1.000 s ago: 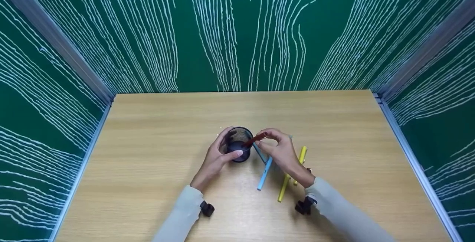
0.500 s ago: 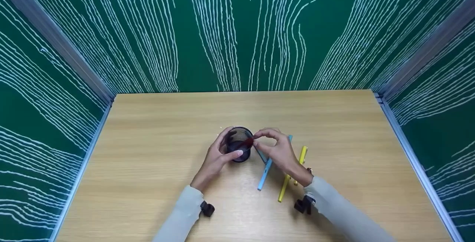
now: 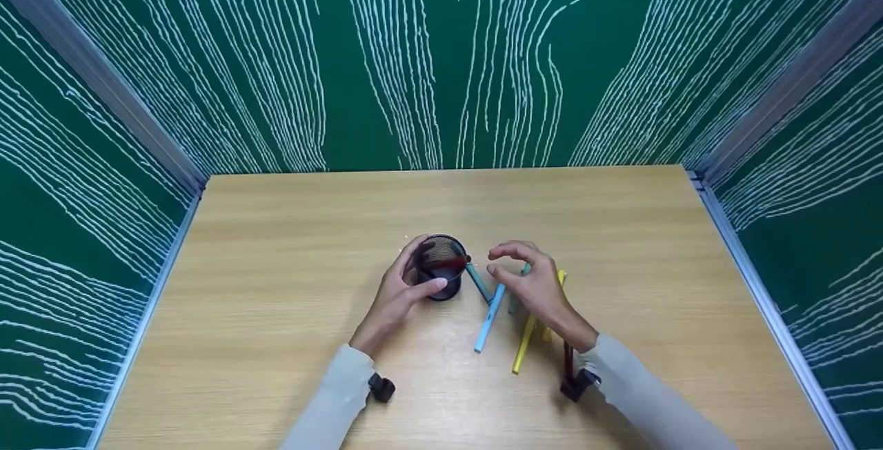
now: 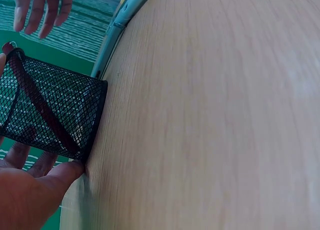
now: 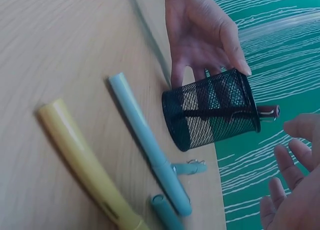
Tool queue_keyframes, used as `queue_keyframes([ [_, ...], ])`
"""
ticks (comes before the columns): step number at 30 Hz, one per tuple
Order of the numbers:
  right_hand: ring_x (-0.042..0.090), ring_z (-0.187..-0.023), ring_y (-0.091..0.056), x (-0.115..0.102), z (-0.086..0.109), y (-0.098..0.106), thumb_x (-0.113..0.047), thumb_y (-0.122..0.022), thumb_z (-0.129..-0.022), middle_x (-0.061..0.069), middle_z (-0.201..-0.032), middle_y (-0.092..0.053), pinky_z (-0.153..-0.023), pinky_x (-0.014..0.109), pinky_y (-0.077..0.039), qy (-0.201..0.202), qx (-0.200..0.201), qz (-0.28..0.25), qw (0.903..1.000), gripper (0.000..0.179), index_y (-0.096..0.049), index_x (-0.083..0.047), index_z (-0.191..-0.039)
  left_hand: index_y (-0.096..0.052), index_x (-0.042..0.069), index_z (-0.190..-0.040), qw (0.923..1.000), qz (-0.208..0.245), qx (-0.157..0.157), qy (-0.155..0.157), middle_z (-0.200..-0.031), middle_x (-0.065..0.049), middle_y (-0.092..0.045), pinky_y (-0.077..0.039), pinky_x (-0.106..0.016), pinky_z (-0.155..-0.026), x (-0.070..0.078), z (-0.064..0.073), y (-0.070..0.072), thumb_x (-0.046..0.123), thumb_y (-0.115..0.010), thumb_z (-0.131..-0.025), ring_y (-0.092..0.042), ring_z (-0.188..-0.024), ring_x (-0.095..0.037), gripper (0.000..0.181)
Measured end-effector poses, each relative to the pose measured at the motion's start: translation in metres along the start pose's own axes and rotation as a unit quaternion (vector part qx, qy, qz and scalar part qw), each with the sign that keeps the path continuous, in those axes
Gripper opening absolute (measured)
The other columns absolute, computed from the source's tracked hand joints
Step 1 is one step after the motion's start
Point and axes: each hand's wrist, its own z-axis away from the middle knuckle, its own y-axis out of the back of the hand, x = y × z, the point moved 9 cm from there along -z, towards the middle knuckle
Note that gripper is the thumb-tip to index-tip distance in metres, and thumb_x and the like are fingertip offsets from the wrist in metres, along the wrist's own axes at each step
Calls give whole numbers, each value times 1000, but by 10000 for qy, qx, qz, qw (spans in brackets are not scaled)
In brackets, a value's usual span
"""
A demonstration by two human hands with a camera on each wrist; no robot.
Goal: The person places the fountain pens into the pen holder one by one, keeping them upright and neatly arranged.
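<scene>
My left hand grips the side of a black mesh pen holder, which stands upright on the table. Inside it a dark red pen leans diagonally, and its capped end pokes out over the rim. My right hand is just to the right of the holder, thumb and fingers apart with nothing between them. Below that hand lie a light blue pen, a teal pen and a yellow pen. Another teal pen is partly hidden by the right hand.
A second yellow pen lies mostly hidden under the right wrist. Near the wrist camera shows a dark red stick-like thing, partly covered. Green walls with white lines enclose the wooden table at the back and sides.
The dark red pen has gone down into the pen holder and been let go. My right hand has drawn back to the right with its fingers parted. The left hand keeps its grip.
</scene>
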Motion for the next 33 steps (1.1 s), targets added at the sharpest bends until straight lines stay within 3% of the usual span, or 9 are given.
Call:
queue_keyframes([
  [7, 22, -125, -59, 11, 9, 13, -7, -84, -98, 8, -120, -76, -118, 52, -43, -223, 27, 47, 9997, 19, -82, -7, -116, -41, 9, -169, 10000, 53, -3, 54, -165, -17, -53, -31, -51, -132, 0, 1, 0, 3, -85, -93, -49, -154, -36, 88],
  [13, 21, -126, -57, 11, 17, 26, -4, -84, -97, 10, -123, -73, -118, 60, -41, -151, 123, 3, 9998, 18, -82, -7, -114, -40, 10, -169, 9999, 91, -10, 97, -165, -17, -53, -35, -50, -130, -1, 2, 1, 4, -85, -93, -50, -153, -36, 89],
  [21, 13, -131, -56, 14, 30, 40, -4, -84, -97, 10, -129, -72, -114, 33, -42, -176, 171, 166, 9996, 18, -82, -7, -114, -40, 9, -170, 10000, 32, -22, 78, -165, -19, -53, -33, -51, -131, -1, 2, 2, 5, -84, -93, -49, -153, -36, 89],
  [29, 20, -132, -55, 18, 48, 50, -2, -85, -96, 11, -132, -70, -118, 56, -41, -391, 117, 444, 9982, 19, -81, -6, -115, -39, 10, -170, 9999, -86, -53, 97, -166, -18, -52, -32, -51, -132, -1, 1, 0, 6, -85, -93, -48, -154, -35, 90],
  [33, 23, -133, -55, 18, 55, 52, -3, -85, -96, 16, -136, -68, -120, 56, -40, -413, 72, 589, 9974, 21, -80, -3, -117, -40, 12, -170, 9999, -81, -61, 126, -166, -17, -52, -34, -51, -131, -1, 1, 0, 6, -86, -93, -49, -154, -35, 90],
])
